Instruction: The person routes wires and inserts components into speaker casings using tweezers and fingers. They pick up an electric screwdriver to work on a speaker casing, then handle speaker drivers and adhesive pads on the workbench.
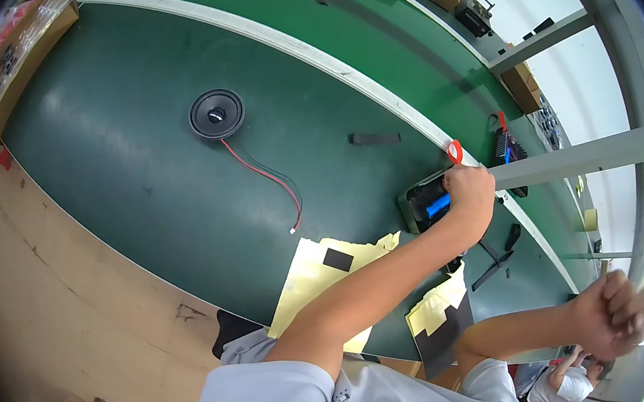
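Note:
My left hand is closed over a dark open box. Out of the top of that fist sticks the red loop of what look like scissors; the rest is hidden. A blue-handled item lies in the box below the hand. Raised at the right, away from the table, my right hand is closed and slightly blurred. Whatever it holds cannot be made out. A round black speaker lies on the green table, its red and black wires ending in a small white connector.
Yellow backing sheets with black pads lie near my arms. A short black strip is on the table. A cardboard box stands at the upper left. Metal frame bars cross the right side. Another person sits beyond.

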`<move>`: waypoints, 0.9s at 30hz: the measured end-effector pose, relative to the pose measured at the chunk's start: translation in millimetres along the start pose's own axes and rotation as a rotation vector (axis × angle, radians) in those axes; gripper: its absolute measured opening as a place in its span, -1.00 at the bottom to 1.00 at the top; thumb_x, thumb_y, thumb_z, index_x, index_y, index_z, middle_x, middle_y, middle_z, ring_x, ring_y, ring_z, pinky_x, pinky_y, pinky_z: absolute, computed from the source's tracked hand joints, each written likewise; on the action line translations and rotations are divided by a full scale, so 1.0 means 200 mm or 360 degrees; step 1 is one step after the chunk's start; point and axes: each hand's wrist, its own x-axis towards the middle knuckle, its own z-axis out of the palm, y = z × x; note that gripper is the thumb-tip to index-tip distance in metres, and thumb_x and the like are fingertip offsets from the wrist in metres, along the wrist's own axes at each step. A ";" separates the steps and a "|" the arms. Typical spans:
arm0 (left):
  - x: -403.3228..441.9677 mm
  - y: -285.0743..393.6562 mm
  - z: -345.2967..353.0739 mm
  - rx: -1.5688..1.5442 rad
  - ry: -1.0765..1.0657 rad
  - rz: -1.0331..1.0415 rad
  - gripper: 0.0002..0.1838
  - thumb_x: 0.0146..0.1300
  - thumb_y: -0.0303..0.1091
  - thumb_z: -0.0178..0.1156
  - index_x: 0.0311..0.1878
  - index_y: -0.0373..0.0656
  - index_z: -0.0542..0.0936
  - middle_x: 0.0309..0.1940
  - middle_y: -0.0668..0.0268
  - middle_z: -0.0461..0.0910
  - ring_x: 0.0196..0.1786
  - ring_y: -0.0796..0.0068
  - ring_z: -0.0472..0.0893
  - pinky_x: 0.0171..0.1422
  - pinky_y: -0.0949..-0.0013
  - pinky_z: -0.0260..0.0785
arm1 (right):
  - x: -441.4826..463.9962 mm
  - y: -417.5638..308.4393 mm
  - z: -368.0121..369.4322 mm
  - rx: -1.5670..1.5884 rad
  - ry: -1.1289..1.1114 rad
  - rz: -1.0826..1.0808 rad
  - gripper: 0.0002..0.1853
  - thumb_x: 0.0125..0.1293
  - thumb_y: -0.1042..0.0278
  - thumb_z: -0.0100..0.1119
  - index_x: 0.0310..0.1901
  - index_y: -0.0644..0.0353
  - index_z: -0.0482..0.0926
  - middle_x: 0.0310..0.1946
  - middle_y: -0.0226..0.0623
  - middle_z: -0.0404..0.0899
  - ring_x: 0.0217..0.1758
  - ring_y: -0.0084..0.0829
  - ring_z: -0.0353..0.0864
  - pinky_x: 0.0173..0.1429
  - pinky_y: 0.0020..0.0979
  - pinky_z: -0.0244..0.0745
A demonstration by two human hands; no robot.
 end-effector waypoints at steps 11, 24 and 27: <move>0.00 -0.04 0.04 -0.0148 0.0047 0.0375 -0.91 0.11 -0.40 0.29 -0.37 0.01 0.77 -0.37 0.32 0.75 -0.23 0.33 0.77 -0.32 0.25 0.53 | -0.52 0.07 0.16 0.0054 -0.1389 0.1820 -0.85 0.16 0.51 0.27 -0.29 0.37 0.76 -0.53 -0.18 0.67 -0.64 -0.44 0.48 -0.55 -0.41 0.27; 0.07 -0.18 -0.08 -0.0433 -0.0320 0.0273 -0.76 0.17 -0.32 0.28 -0.16 -0.25 0.72 -0.14 -0.09 0.71 -0.01 -0.10 0.69 0.10 0.00 0.55 | -1.06 0.21 0.34 0.0403 0.1086 0.2641 -0.85 0.34 0.50 -0.01 -0.10 0.14 0.49 -0.51 -0.50 0.35 -0.71 -0.72 0.00 -0.64 -0.56 -0.14; 0.08 -0.15 -0.09 -0.0430 -0.0340 0.0181 -0.76 0.21 -0.32 0.29 -0.14 -0.26 0.72 -0.11 -0.09 0.71 0.01 -0.10 0.69 0.12 0.01 0.53 | -1.07 0.22 0.35 0.0379 0.1093 0.2688 -0.86 0.35 0.51 -0.01 -0.12 0.13 0.52 -0.54 -0.53 0.34 -0.70 -0.74 0.01 -0.66 -0.58 -0.14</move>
